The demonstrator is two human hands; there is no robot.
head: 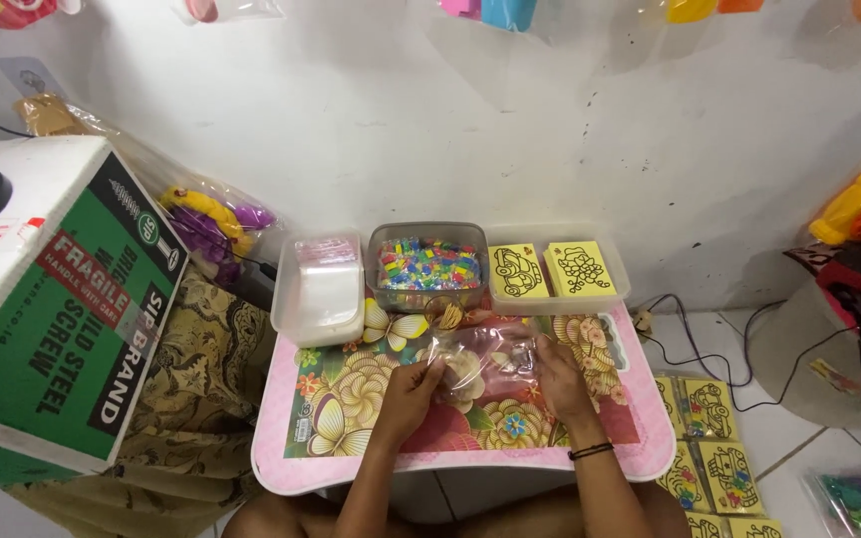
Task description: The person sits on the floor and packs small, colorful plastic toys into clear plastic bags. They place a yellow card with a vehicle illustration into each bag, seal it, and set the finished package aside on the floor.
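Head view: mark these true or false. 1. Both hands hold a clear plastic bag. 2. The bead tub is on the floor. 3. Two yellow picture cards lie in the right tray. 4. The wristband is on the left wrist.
1. True: left hand and right hand hold the clear plastic bag.
2. False: the bead tub stands on the pink table.
3. True: yellow picture cards lie in the right tray.
4. False: the wristband is on the right wrist.

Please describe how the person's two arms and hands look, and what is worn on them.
Both forearms are bare, with no sleeves in view. The right hand has a thin black band around its wrist. The left hand shows no band, watch or glove. Rings or nail colour are too small to tell.
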